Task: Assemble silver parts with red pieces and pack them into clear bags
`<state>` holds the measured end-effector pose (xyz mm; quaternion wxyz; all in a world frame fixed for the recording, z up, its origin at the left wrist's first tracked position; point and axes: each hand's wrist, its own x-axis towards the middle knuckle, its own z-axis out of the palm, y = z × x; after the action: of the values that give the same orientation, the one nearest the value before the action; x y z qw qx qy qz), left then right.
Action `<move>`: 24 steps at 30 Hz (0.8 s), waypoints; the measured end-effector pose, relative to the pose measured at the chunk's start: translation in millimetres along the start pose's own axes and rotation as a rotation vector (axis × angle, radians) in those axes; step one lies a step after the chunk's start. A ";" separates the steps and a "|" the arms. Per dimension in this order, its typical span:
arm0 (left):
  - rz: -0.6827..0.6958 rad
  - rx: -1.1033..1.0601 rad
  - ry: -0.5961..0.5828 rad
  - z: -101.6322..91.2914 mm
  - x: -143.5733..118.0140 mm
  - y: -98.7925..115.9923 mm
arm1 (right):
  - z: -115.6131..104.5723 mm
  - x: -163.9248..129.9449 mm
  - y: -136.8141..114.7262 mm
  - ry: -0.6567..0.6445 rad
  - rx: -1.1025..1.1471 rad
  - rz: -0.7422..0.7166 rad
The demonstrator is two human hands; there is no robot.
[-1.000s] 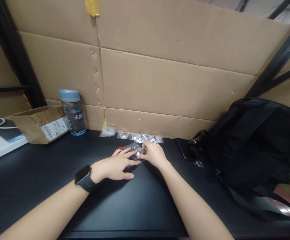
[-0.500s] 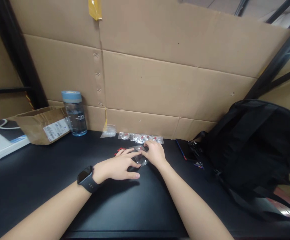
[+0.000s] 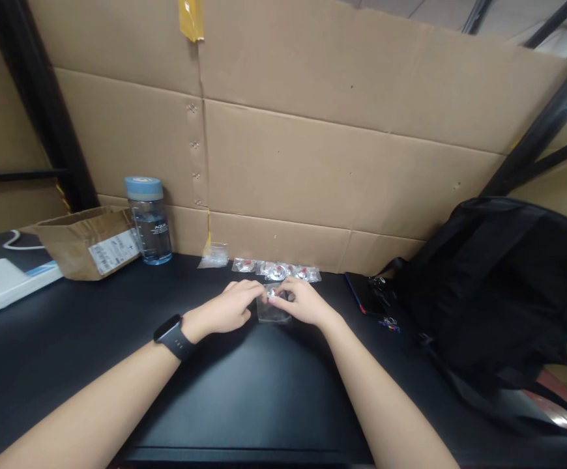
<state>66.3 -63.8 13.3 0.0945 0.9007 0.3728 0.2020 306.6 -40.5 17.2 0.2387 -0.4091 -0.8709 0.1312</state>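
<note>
A small clear plastic bag (image 3: 274,315) lies on the black table between my hands. A small shiny piece with a bit of red (image 3: 271,295) shows at its upper part, too small to make out. My left hand (image 3: 232,307), with a watch on the wrist, has its fingers curled together, the tips at the bag's upper left edge. From the other side, my right hand (image 3: 305,302) pinches at the bag's top by the shiny piece. Just behind them lies a row of clear packets (image 3: 277,271) with red and silvery contents.
Clear empty-looking bags (image 3: 214,255) lie by the cardboard wall (image 3: 283,163). To the left stand a water bottle (image 3: 150,228), a brown paper bag (image 3: 85,244) and a white power strip (image 3: 19,290). A dark flat case (image 3: 362,294), keys (image 3: 390,324) and a black backpack (image 3: 498,286) are on the right.
My left hand has drawn its spread fingers together and turned toward the bag's top edge. The red thing that showed behind it is no longer in sight there. The bag lies flatter.
</note>
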 end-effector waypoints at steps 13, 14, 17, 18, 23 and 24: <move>-0.110 0.073 0.119 24.1 10.3 -10.1 | -1.7 -7.3 18.6 -0.118 -0.140 0.163; -0.125 0.048 0.130 22.2 10.8 -10.0 | -2.0 -7.0 17.2 -0.105 -0.123 0.169; -0.186 -0.081 0.126 16.7 11.8 -9.0 | -0.7 -4.9 13.7 -0.079 -0.059 0.148; -0.208 -0.132 0.123 15.5 11.9 -8.7 | 0.4 -4.0 13.0 -0.059 -0.043 0.145; -0.237 -0.141 0.233 15.8 11.3 -8.5 | 7.9 -1.8 9.5 0.130 -0.094 0.147; -0.218 -0.072 0.259 16.2 11.1 -8.2 | 8.9 -1.9 8.2 0.127 -0.119 0.122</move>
<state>75.2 -50.5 -0.7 0.0990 0.8174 0.4699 0.3183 308.3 -37.1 5.6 0.2603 -0.4823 -0.8337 0.0675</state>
